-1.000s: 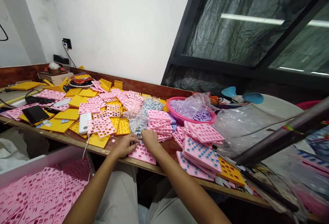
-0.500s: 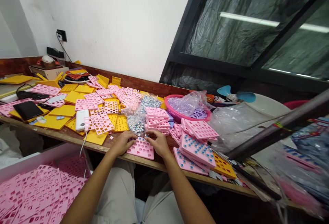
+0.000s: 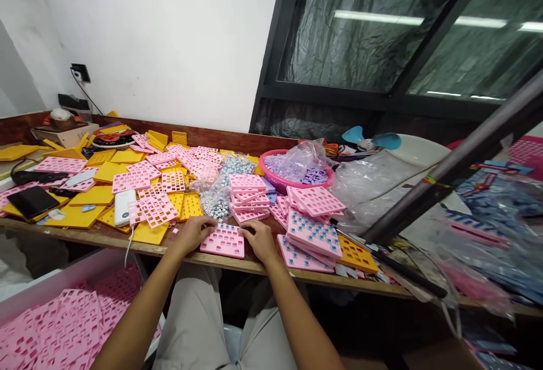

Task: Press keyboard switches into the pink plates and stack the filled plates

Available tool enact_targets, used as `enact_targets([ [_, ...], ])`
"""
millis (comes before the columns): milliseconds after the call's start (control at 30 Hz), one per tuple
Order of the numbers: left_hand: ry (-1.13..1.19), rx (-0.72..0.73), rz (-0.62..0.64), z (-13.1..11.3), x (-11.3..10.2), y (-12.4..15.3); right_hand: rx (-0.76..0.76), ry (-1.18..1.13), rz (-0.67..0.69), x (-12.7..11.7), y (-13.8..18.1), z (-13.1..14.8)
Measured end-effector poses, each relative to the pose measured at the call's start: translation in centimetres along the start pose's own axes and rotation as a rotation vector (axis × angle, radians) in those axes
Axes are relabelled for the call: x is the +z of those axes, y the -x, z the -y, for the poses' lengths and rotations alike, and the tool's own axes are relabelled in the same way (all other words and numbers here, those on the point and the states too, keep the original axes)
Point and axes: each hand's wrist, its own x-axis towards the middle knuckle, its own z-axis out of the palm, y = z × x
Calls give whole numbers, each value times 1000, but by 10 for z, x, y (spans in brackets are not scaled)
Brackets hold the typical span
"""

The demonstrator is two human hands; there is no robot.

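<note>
A pink grid plate (image 3: 223, 241) with square holes lies flat near the front edge of the wooden table (image 3: 237, 261). My left hand (image 3: 193, 233) rests at its left edge with fingers curled, touching the plate's far left corner. At the plate's right edge my right hand (image 3: 258, 237) has its fingers bent against the far right corner. Just behind the plate lies a clear bag of small blue-and-white pieces (image 3: 216, 206). Whether a piece is pinched in either hand is too small to see.
Stacks of pink plates (image 3: 248, 197), some filled with blue pieces (image 3: 314, 233), sit to the right. Yellow and pink plates (image 3: 148, 189) cover the left, with a white power bank (image 3: 122, 207) and phone (image 3: 31, 201). A pink basket (image 3: 292, 169), plastic bags and a grey pole (image 3: 449, 166) stand right. A bin of pink plates (image 3: 63, 325) sits below left.
My right hand has drawn back from the bag of small pieces to the plate's right corner. The left hand stays at the plate. The camera has panned right.
</note>
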Motion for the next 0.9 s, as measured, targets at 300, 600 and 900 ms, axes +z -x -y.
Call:
enact_targets([
  [300, -224, 35, 98, -11, -6, -5, -40, 182, 42, 6, -10, -2],
  [600, -159, 28, -28, 1, 3, 6, -136, 488, 132, 6, 13, 9],
  [900, -259, 13, -2, -4, -1, 7, -162, 537, 204, 2, -7, 29],
])
